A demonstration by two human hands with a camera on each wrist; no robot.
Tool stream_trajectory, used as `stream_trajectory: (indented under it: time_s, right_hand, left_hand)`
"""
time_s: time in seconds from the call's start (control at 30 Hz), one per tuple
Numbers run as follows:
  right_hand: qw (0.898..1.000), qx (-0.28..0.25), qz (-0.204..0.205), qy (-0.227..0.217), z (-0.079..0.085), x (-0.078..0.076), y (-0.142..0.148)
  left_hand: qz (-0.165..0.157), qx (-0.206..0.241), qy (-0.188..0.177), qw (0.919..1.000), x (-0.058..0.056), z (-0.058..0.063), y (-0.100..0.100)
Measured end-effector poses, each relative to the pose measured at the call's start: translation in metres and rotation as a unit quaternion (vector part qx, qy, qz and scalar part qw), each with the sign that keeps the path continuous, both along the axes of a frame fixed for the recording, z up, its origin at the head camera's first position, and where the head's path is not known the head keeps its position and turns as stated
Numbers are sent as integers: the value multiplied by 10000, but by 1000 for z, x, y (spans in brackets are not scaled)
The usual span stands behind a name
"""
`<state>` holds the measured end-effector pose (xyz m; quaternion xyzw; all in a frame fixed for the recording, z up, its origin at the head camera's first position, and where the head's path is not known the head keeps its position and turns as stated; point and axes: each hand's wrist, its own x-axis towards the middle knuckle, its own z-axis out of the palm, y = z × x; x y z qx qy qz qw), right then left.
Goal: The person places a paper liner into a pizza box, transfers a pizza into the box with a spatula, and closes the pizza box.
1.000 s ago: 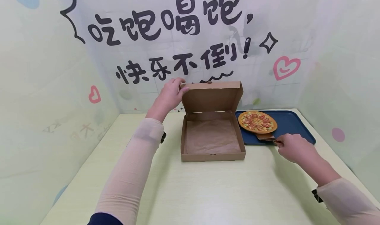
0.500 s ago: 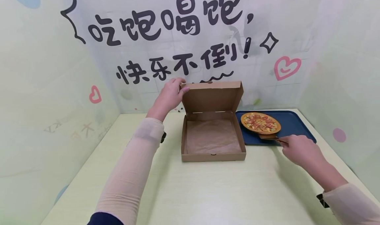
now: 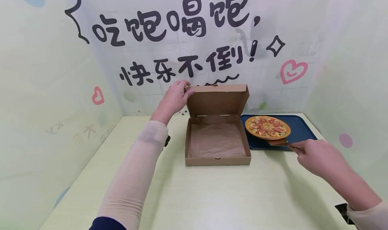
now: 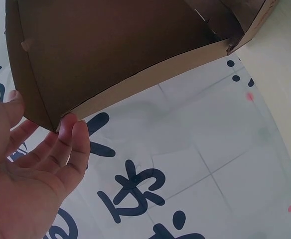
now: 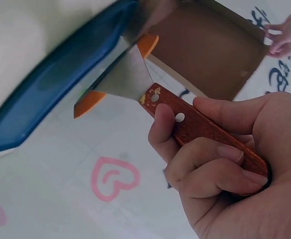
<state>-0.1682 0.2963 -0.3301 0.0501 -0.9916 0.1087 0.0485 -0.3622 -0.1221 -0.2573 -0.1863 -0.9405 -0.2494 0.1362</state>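
A brown cardboard pizza box (image 3: 217,161) stands with its lid (image 3: 216,102) raised and a sheet of brown paper inside. My left hand (image 3: 172,100) holds the lid's upper left corner, thumb on the inner side, as the left wrist view (image 4: 41,164) also shows. In my right hand (image 3: 321,157) is a spatula (image 5: 200,124) with a riveted wooden handle and a flat metal blade (image 5: 128,74). The blade reaches under the near edge of a topped pizza (image 3: 268,127), which is over the left part of a blue tray (image 3: 303,125).
The box and tray stand side by side at the back of a pale table (image 3: 212,196). Close behind them rises a back wall (image 3: 145,98) with dark lettering and a pink heart. Side walls (image 3: 354,98) border the table.
My right hand with the spatula has moved to the right and a little nearer. The pizza has shifted the same way over the tray. The left hand keeps holding the lid.
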Motion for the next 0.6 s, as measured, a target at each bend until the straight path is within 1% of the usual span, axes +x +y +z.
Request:
stream_trajectory:
  time_s: [0.2, 0.3, 0.47, 0.6]
  right_hand:
    - [9998, -99, 128, 66, 13, 12, -12]
    - [9994, -78, 297, 131, 16, 15, -23]
    - [9986, -66, 514, 72, 18, 14, -44]
    - [9982, -154, 570, -132, 19, 10, -63]
  left_hand:
    - [-11, 17, 58, 10000, 0, -1, 0]
    - [-25, 10, 33, 10000, 0, -1, -1]
    - [-21, -18, -4, 10000, 1, -3, -2]
    - [-45, 26, 66, 10000, 1, -4, -4]
